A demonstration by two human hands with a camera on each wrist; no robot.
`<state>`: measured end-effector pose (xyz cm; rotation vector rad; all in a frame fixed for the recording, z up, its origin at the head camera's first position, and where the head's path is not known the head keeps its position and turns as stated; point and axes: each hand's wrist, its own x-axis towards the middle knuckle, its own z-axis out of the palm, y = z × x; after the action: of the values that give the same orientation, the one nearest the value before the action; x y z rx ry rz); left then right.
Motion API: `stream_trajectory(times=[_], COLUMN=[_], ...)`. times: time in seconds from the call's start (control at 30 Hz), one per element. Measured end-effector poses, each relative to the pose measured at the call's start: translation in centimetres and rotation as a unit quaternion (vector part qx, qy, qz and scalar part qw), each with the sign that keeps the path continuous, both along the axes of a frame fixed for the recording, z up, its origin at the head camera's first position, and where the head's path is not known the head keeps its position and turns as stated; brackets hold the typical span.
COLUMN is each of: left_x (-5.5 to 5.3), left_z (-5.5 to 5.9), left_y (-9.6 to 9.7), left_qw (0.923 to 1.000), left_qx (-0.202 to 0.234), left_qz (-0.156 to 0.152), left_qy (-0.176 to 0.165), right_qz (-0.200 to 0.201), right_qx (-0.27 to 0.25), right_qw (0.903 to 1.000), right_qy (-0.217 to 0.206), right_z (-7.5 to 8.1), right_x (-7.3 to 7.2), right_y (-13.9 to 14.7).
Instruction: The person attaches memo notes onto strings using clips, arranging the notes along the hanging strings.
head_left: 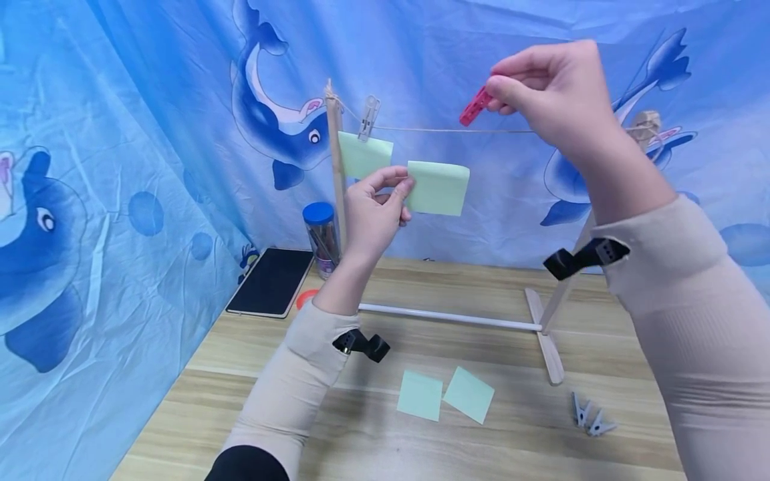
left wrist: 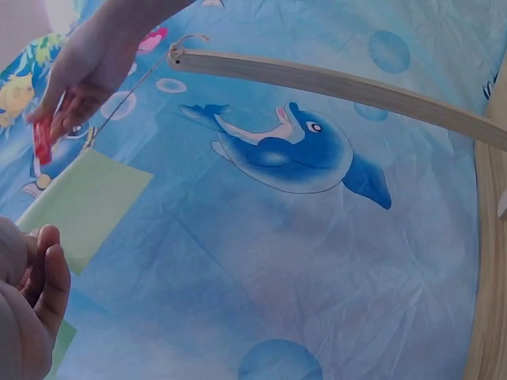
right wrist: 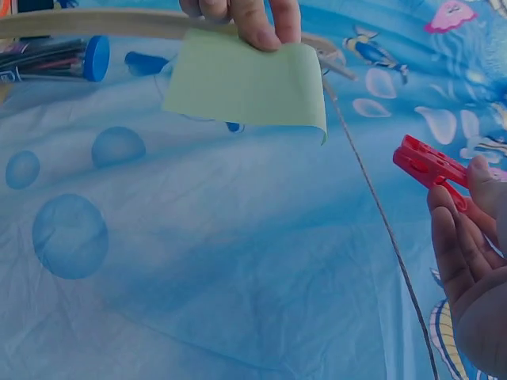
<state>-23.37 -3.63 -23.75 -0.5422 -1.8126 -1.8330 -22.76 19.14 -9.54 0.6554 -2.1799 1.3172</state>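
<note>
My left hand point(head_left: 377, 210) pinches a pale green sticky note point(head_left: 439, 189) by its left edge, holding it just below the string point(head_left: 433, 129). In the right wrist view the note's free edge curls over. Higher up and to the right, my right hand point(head_left: 556, 90) pinches a red clothespin point(head_left: 476, 105) between thumb and fingers, its tip close above the string. Another green note point(head_left: 365, 155) hangs from the string at the left in a clear clothespin point(head_left: 369, 119); my left hand overlaps its lower part in the head view.
Two green notes point(head_left: 420, 395) and two grey clothespins point(head_left: 592, 417) lie on the wooden table point(head_left: 252, 381). Wooden posts point(head_left: 337, 167) hold the string, with a white bar point(head_left: 451, 316) low between them. A blue-lidded jar point(head_left: 321, 240) and a black notebook point(head_left: 271, 282) stand back left.
</note>
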Motion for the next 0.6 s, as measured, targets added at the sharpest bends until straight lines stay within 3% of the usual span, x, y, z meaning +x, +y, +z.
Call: stream_trajectory(times=[0.2, 0.6], left_x=[-0.1, -0.1], left_z=[0.4, 0.9], left_y=[0.5, 1.1], left_qw=[0.9996, 0.9993], left_qx=[-0.006, 0.007], left_qz=[0.019, 0.036], left_qy=[-0.018, -0.005], right_qz=[-0.018, 0.022], right_qx=[0.088, 0.094], right_qw=[0.9945, 0.9888], right_qy=[-0.055, -0.113], right_z=[1.2, 1.8], right_x=[-1.6, -2.8], right_y=[-1.3, -1.2])
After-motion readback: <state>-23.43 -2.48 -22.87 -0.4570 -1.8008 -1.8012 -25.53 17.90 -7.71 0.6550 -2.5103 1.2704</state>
